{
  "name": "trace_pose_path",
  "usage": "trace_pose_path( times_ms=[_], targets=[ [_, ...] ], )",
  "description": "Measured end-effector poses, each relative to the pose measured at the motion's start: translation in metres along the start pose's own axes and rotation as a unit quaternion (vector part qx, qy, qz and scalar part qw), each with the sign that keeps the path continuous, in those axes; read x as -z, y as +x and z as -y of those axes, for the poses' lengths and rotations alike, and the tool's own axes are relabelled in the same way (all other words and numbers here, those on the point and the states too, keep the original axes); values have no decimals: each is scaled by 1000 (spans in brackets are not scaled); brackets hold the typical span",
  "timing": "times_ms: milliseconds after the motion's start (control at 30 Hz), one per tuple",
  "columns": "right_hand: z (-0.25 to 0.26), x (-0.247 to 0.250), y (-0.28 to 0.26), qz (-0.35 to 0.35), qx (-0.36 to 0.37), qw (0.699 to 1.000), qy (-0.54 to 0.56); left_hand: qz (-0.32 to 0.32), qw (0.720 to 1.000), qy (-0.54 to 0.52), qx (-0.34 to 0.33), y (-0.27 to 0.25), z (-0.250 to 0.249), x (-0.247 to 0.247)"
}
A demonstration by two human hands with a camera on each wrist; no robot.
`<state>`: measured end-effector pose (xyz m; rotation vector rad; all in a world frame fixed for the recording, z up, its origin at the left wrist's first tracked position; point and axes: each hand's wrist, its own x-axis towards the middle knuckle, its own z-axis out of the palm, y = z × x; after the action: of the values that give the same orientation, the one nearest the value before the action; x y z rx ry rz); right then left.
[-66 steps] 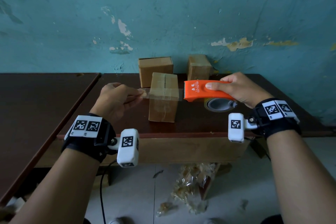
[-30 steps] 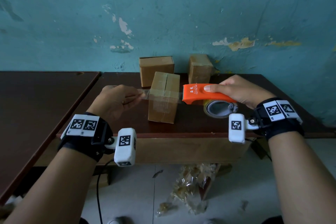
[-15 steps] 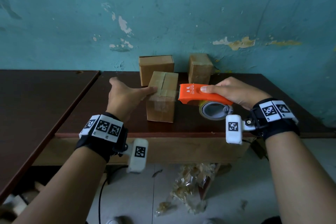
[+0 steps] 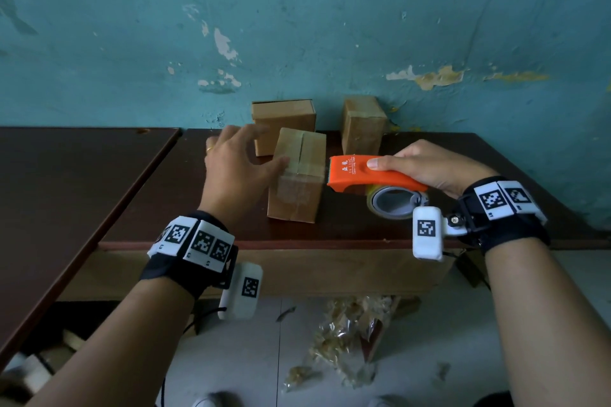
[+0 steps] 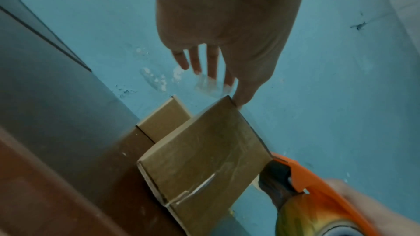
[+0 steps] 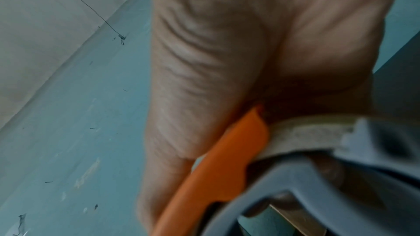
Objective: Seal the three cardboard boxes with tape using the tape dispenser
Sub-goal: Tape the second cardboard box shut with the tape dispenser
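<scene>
table (image 4: 347, 231) dark wood, set against teal wall (image 4: 297, 26) | three boxes on it: two at the back by wall (image 4: 284, 122) (image 4: 363, 125), front box (image 4: 297, 182) upright mid-table, taped across top | tape dispenser (image 4: 363, 175) orange, nose at front box's right top edge, gripped by right hand (image 4: 436, 165) | left hand (image 4: 238, 168) fingers spread, nothing held, thumb touching front box's left top edge

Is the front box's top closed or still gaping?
Closed: the front box has its top flaps lying flat, meeting at the centre seam, with a clear tape band crossing them.
</scene>
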<state>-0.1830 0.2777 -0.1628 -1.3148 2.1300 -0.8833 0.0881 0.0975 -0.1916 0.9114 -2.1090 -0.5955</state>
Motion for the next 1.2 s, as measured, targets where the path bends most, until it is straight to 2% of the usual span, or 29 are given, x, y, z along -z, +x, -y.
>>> trace_pose_path(
  times_ms=[133, 233, 333, 500, 600, 767, 1200],
  targets=[
    [-2, 0, -1, 6, 3, 1000, -8, 4, 990, -22, -140, -1, -3, -9],
    [-4, 0, 0, 5, 0, 1000, 1, 33, 972, 72, -221, -4, -3, -15],
    [-2, -2, -1, 8, -1, 1000, 4, 35, 952, 159, -260, -9, -8, -15],
    [3, -12, 1, 6, 7, 1000, 24, 74, 935, 247, -243, -16, -12, -21],
    [8, -20, 3, -4, 15, 999, 38, 48, 939, 263, -216, -17, -10, -28],
    [12, -30, 9, 1, 20, 999, 44, -3, 948, 244, -204, -13, -2, -37],
    [10, -45, 17, -3, 33, 999, 35, -29, 952, 215, -214, -5, 16, -43]
  ],
)
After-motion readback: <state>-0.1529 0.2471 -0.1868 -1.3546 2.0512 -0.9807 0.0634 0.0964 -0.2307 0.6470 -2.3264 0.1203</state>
